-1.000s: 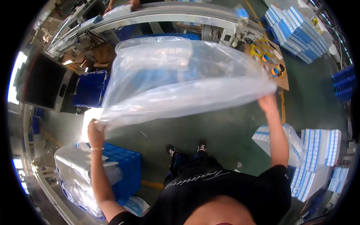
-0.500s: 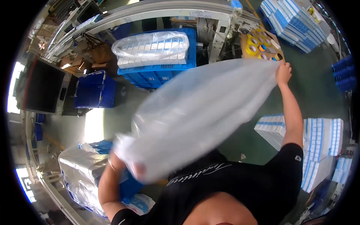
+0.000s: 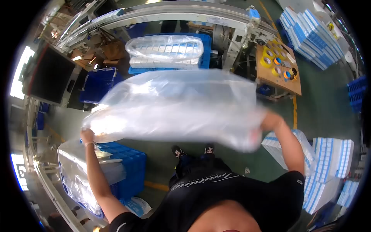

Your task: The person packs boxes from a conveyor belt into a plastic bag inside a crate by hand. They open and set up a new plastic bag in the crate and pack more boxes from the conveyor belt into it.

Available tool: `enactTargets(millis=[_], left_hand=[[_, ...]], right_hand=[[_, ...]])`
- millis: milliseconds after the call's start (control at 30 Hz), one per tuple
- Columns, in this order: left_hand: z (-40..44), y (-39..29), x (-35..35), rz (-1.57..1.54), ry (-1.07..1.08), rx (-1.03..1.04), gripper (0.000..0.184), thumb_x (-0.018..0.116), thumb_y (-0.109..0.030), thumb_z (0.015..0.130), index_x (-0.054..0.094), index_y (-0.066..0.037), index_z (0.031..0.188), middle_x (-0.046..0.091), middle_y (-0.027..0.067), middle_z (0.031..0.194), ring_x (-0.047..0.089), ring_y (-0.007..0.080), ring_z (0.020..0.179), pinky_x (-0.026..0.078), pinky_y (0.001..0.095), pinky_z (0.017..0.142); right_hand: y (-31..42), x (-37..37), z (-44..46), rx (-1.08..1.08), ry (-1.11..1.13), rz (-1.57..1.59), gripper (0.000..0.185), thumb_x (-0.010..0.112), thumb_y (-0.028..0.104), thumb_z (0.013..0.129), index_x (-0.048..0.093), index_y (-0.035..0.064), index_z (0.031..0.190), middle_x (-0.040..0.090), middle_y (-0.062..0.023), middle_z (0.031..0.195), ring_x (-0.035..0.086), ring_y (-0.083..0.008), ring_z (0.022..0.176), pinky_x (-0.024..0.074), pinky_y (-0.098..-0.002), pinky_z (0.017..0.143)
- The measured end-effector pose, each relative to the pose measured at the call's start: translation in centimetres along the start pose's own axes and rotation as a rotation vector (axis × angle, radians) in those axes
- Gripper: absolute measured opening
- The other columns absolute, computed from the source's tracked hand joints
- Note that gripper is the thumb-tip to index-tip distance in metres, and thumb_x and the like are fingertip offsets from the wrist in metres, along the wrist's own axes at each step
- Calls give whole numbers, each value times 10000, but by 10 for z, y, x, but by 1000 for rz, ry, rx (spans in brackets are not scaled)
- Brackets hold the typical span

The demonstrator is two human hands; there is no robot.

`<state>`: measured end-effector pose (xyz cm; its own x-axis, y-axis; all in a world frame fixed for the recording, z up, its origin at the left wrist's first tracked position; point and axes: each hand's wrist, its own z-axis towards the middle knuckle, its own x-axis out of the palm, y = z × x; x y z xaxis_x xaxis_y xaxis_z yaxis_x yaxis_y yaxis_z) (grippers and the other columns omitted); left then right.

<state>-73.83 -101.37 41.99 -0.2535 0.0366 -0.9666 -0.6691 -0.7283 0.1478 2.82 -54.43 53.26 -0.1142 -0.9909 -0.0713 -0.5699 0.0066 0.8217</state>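
Note:
A large clear plastic bag is stretched across the view between my two hands, blurred by motion. My left hand is closed on its left end, above a blue crate beside plastic-wrapped goods. On the right, my right hand grips the other end; its fingertips are partly hidden by the plastic. Beyond the bag, white-and-blue boxes under clear plastic rest on a blue crate, whose front the bag partly covers.
A wooden table with tape rolls stands at the upper right. Stacked boxes are right of my right arm. A blue bin and a dark screen are at left. A conveyor rail crosses the top.
The bag has swung from a slant to roughly level and spread wide. My left hand has moved left and up; my right hand has come down and inward.

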Motion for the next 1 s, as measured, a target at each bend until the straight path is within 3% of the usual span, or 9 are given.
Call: enactTargets(millis=[33, 133, 333, 533, 633, 733, 800, 867, 1000], left_hand=[[12, 49, 11, 41, 23, -81, 316, 541, -181, 885, 640, -53, 1156, 695, 115, 1047, 665, 231, 957, 517, 370, 843], [-1, 41, -51, -620, 42, -373, 342, 442, -174, 972, 565, -15, 1248, 634, 88, 1192, 640, 206, 992, 526, 345, 874], [-65, -219, -192, -2006, 339, -230, 336, 478, -194, 975, 506, 2, 1246, 607, 120, 1160, 604, 234, 1010, 507, 361, 879], [-136, -294, -285, -1559, 1661, 1264, 435, 569, -385, 934, 651, 39, 988, 671, 125, 972, 621, 254, 866, 474, 346, 809], [-136, -235, -252, -1927, 912, 489, 558, 600, -472, 883, 592, 45, 1092, 649, 136, 1021, 613, 263, 901, 473, 350, 829], [-115, -252, -289, -1859, 315, 245, 676, 693, -455, 809, 503, 17, 1255, 619, 160, 1109, 605, 292, 980, 466, 363, 874], [-102, -225, -270, -666, -65, 330, 820, 799, -282, 682, 405, -24, 1353, 582, 181, 1175, 583, 327, 1066, 444, 385, 934], [-79, -139, -193, -400, -236, 116, 625, 675, 7, 702, 471, -23, 1292, 604, 205, 1149, 596, 343, 1068, 448, 427, 925], [-59, 71, -116, -470, -94, -521, 445, 604, -86, 804, 530, -27, 1238, 636, 173, 1096, 631, 308, 993, 480, 391, 883]], right_hand=[[20, 29, -2, 170, 399, -294, 436, 747, 169, 759, 625, 77, 1167, 669, -48, 1041, 609, -155, 942, 475, -311, 855], [46, 25, -28, 60, 287, -200, 452, 770, 127, 724, 621, 61, 1146, 650, -9, 1041, 588, -116, 922, 479, -293, 846], [-59, -168, -64, -19, -1658, -917, 304, 657, 171, 812, 583, 116, 1102, 606, -105, 1012, 605, -340, 879, 487, -418, 774], [-109, -230, -133, 830, -1964, -1007, 225, 548, 276, 892, 566, 226, 1110, 567, -166, 1049, 599, -413, 928, 485, -508, 789], [-171, -235, -98, 467, -2083, -607, 239, 515, 231, 912, 605, 263, 1132, 605, -186, 1096, 621, -416, 961, 509, -428, 834], [-141, -210, -59, 254, -2014, 13, 298, 523, 170, 918, 570, 103, 1204, 674, -129, 1071, 655, -282, 962, 520, -399, 812], [-64, -139, -16, -217, -1523, 517, 303, 569, 169, 893, 578, 75, 1181, 672, -99, 1071, 648, -242, 949, 518, -391, 812], [-17, -67, 0, -261, -735, 296, 315, 624, 184, 857, 593, 62, 1145, 668, -82, 1071, 634, -213, 947, 509, -371, 807], [30, 39, 2, 100, 516, -517, 359, 734, 214, 784, 623, 36, 1075, 660, -49, 1071, 606, -155, 944, 493, -330, 798]])
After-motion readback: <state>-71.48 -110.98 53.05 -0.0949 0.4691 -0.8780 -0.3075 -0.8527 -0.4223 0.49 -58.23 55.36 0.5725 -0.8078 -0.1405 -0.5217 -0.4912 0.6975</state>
